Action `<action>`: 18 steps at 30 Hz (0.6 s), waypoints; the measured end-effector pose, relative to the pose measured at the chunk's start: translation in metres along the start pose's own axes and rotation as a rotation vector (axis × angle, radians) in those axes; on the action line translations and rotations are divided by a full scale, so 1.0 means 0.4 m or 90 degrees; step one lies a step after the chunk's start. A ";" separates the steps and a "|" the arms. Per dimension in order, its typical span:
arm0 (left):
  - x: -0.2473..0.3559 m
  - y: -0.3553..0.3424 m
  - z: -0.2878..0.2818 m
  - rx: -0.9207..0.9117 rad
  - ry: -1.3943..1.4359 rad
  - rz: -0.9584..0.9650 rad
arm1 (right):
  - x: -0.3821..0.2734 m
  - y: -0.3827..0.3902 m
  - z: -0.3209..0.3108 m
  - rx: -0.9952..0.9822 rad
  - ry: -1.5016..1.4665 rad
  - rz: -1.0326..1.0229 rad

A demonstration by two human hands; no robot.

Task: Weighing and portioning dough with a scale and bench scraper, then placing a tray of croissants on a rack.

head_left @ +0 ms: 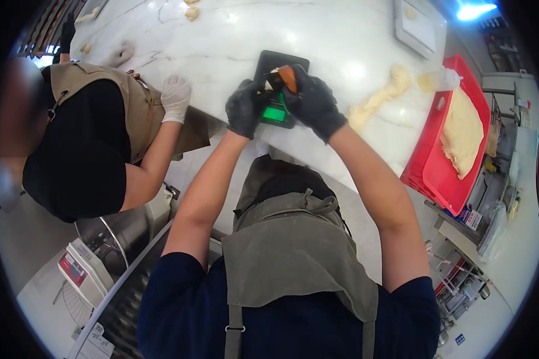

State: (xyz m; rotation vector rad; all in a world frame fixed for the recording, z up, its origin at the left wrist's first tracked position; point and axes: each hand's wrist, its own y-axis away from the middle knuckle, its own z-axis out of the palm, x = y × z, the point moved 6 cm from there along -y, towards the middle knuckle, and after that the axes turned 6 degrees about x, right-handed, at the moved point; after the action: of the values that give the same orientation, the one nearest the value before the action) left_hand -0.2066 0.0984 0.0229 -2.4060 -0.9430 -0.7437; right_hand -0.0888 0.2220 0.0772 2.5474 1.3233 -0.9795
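Note:
Both my hands wear black gloves and meet over a black scale (273, 115) with a green lit display on the marble table. My right hand (311, 103) is closed on an orange-handled scraper (286, 78), its blade toward my left hand. My left hand (244, 109) has curled fingers at the scale's left side, beside a small pale piece (269, 85), probably dough; what it grips is partly hidden. To the right of my hands a long strip of pale dough (383, 96) lies on the table.
A co-worker (81, 137) stands at my left, a white-gloved hand (175, 96) near the table edge. A red crate (428, 155) with a slab of dough (461, 134) and a clear container (437, 82) is at the right. A white tray (410, 33) lies at the back right.

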 end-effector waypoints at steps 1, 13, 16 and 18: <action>-0.004 0.007 -0.002 0.017 -0.005 0.007 | -0.033 -0.029 0.017 -0.083 0.061 0.030; -0.018 0.114 -0.054 -0.042 0.379 -0.159 | 0.027 0.004 -0.233 0.207 -0.260 0.126; 0.099 0.145 -0.040 -0.156 0.152 -0.011 | 0.159 0.193 -0.349 0.216 -0.300 0.281; 0.106 0.136 -0.035 -0.146 0.171 0.009 | 0.245 0.344 -0.397 0.321 -0.441 0.418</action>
State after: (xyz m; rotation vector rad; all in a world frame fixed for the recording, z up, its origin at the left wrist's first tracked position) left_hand -0.1455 0.0742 0.0485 -2.4172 -0.7657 -1.1910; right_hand 0.1355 0.2645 0.1185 2.2663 0.0480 -1.9066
